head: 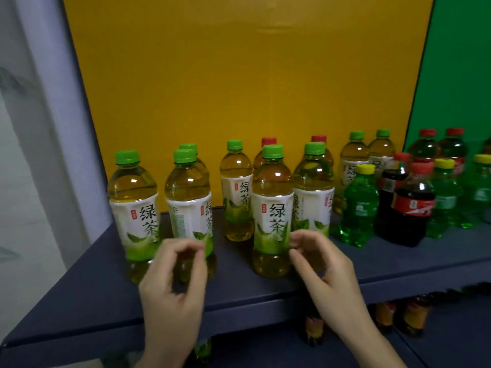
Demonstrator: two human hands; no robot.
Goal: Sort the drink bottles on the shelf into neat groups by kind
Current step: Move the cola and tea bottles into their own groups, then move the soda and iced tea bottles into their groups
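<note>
At the far left stands a pale, smooth upright post point(39, 102), and from it a matte slate-blue shelf point(93, 282) runs rightward, backed by a flat yellow panel point(239, 75). The green tea bottles sit on the left half of this shelf: clear ribbed plastic with amber-yellow liquid, glossy white labels with leaf prints, and ridged green caps. The leftmost bottle point(134, 208) stands near the front edge, and a second bottle point(188, 205) is just beside it. The left hand point(172, 285) rises from below, its curled fingers point(170, 248) and thumb forming a narrow ring in front of that second bottle's lower body; whether they touch it I cannot tell. A third bottle point(236, 189) stands farther back, then a centre bottle point(272, 208) near the front with a red-capped bottle point(269, 142) behind it. The right hand point(326, 272) is raised, its bent fingertips point(297, 239) at the centre bottle's right side and in front of the neighbouring bottle point(313, 197); a real grip cannot be made out. Farther right stand two more tea bottles point(354, 155), a bright green soda bottle point(361, 205) with a yellow cap, and dark cola bottles point(411, 208) with red caps, all mixed before a green panel point(457, 75). Orange-labelled bottles point(414, 317) show on the level below.
</note>
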